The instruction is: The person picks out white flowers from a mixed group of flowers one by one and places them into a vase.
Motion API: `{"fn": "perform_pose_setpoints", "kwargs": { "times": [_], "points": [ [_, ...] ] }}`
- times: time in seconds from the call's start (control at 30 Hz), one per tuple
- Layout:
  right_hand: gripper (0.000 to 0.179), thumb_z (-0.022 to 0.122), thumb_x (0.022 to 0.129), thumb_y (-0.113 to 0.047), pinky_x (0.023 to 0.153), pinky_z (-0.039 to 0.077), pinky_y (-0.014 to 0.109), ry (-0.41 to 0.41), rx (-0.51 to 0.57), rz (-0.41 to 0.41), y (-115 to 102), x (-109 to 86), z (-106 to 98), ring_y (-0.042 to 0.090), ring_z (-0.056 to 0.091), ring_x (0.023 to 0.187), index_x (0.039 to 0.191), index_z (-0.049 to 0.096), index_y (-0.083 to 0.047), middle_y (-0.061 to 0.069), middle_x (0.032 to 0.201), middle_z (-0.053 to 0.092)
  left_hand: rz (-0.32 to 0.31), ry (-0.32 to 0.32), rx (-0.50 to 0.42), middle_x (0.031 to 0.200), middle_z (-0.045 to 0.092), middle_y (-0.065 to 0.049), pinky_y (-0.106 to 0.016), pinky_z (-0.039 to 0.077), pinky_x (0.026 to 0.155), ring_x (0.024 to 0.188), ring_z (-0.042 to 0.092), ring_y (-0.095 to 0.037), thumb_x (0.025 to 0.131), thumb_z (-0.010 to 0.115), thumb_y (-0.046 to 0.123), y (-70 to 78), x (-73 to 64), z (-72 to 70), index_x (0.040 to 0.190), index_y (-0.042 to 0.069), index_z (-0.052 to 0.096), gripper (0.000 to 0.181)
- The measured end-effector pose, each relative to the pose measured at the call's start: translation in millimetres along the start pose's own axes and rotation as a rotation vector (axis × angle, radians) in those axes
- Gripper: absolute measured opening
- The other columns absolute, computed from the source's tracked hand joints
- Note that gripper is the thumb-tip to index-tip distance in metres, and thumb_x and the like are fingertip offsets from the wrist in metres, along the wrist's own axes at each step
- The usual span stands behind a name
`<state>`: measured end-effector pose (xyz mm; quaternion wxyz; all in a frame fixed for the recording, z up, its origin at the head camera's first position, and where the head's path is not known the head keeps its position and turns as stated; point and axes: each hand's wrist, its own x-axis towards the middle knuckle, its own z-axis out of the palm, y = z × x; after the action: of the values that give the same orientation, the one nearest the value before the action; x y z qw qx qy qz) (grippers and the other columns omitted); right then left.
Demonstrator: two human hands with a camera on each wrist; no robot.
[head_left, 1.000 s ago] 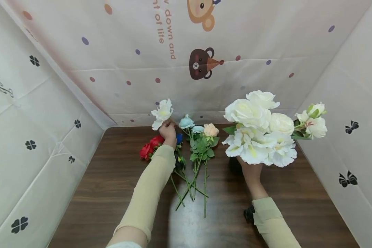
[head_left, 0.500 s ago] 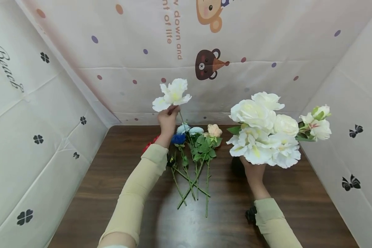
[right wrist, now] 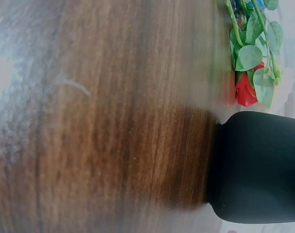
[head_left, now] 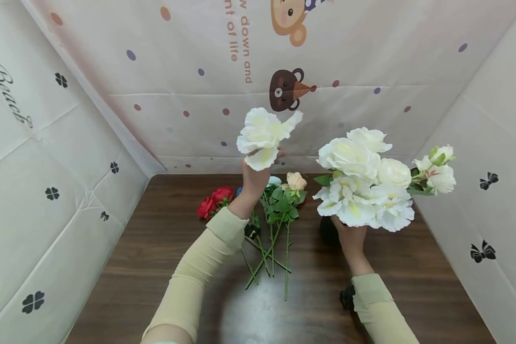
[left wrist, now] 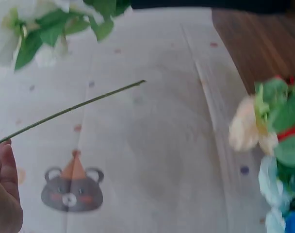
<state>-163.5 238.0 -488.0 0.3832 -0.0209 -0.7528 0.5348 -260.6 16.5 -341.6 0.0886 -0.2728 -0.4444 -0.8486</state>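
Observation:
My left hand holds up a white flower just below its bloom, above the back of the table. In the left wrist view its thin green stem sticks out past the fingertips, the end bare. Low down under a bunch of white flowers, my right hand grips a black vase. The vase stands upright on the table, mostly hidden by the blooms and hand in the head view. A sprig of white buds leans out to its right.
On the dark wooden table, red roses, a peach rose and a light blue flower lie between the hands, their crossed stems towards the front. Printed cloth walls in the back and sides.
My left hand has lifted the white flower from beside the red roses and carried it up and to the right, turning the bloom. The right hand has stayed at the vase.

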Motion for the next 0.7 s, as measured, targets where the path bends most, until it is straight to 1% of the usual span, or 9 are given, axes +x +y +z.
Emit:
{"fn": "perform_pose_setpoints", "kwargs": {
  "times": [0.1,0.17,0.2,0.27,0.4,0.47,0.53,0.6,0.7],
  "points": [
    [0.066,0.073,0.079,0.018,0.105,0.031,0.007,0.004,-0.016,-0.025,0,1.4,1,-0.019,0.041,0.124,0.139,0.047,0.013,0.006,0.134,0.059,0.084,-0.032,0.374,0.088,0.078,-0.018,-0.031,0.061,0.073,0.081,0.077,-0.030,0.091,0.078,0.024,-5.1,-3.8,13.5,0.099,0.002,0.077,0.024],
    [0.065,0.073,0.079,0.018,0.105,0.031,0.007,0.005,-0.016,-0.026,0,1.0,1,-0.019,0.041,0.124,0.138,0.047,0.013,-0.010,0.132,0.056,0.123,-0.058,0.623,0.091,0.076,-0.027,-0.035,0.063,0.078,0.085,0.076,-0.041,0.094,0.071,0.005,-9.6,-6.1,21.4,0.099,-0.010,0.074,0.017],
    [0.065,0.073,0.079,0.018,0.105,0.031,0.007,0.005,-0.014,-0.025,0,0.5,1,-0.019,0.041,0.124,0.138,0.047,0.013,-0.017,0.131,0.051,0.138,-0.066,0.703,0.094,0.073,-0.033,-0.037,0.063,0.080,0.087,0.073,-0.047,0.093,0.066,-0.006,-12.0,-7.4,25.5,0.100,-0.017,0.071,0.014],
    [0.066,0.073,0.079,0.017,0.105,0.031,0.007,0.003,-0.007,-0.018,0,-1.0,0,-0.018,0.041,0.124,0.140,0.046,0.013,-0.023,0.131,0.045,0.086,-0.084,0.666,0.095,0.072,-0.034,-0.037,0.062,0.083,0.090,0.072,-0.047,0.094,0.064,-0.007,-18.9,-10.7,32.0,0.101,-0.016,0.071,0.014],
    [0.067,0.073,0.080,0.017,0.106,0.032,0.008,-0.001,0.005,-0.004,-1,-3.0,1,-0.016,0.041,0.125,0.141,0.045,0.012,-0.010,0.135,0.050,-0.014,-0.098,0.594,0.098,0.070,-0.036,-0.035,0.063,0.079,0.088,0.070,-0.049,0.097,0.063,-0.005,-25.5,-19.1,44.8,0.104,-0.017,0.068,0.015],
    [0.067,0.074,0.080,0.017,0.106,0.032,0.008,-0.006,0.013,-0.001,-1,-3.0,1,-0.015,0.042,0.126,0.141,0.045,0.012,-0.006,0.137,0.051,-0.010,-0.107,0.658,0.096,0.072,-0.032,-0.032,0.063,0.077,0.083,0.072,-0.046,0.096,0.065,-0.002,-25.0,-23.3,49.1,0.105,-0.013,0.069,0.015],
    [0.068,0.074,0.080,0.017,0.107,0.032,0.008,-0.008,0.013,-0.008,-1,-2.5,1,-0.014,0.042,0.127,0.141,0.045,0.011,-0.009,0.137,0.050,-0.019,-0.128,0.664,0.096,0.072,-0.031,-0.027,0.061,0.077,0.082,0.072,-0.045,0.097,0.065,-0.002,-23.8,-27.9,51.8,0.106,-0.013,0.068,0.015],
    [0.068,0.074,0.079,0.018,0.107,0.033,0.008,-0.010,0.024,-0.017,1,-1.3,1,-0.014,0.042,0.127,0.141,0.045,0.012,-0.017,0.135,0.049,0.022,-0.169,0.755,0.093,0.074,-0.026,-0.021,0.059,0.078,0.081,0.074,-0.038,0.097,0.065,0.001,-21.9,-32.2,53.3,0.106,-0.009,0.071,0.015],
    [0.065,0.073,0.079,0.019,0.105,0.034,0.008,-0.004,0.020,-0.041,2,1.8,1,-0.015,0.044,0.125,0.138,0.047,0.013,-0.027,0.131,0.047,0.085,-0.212,0.830,0.090,0.074,-0.024,-0.022,0.059,0.081,0.080,0.073,-0.034,0.096,0.066,0.001,-23.3,-38.3,55.0,0.102,-0.009,0.071,0.012]
  ]
}}
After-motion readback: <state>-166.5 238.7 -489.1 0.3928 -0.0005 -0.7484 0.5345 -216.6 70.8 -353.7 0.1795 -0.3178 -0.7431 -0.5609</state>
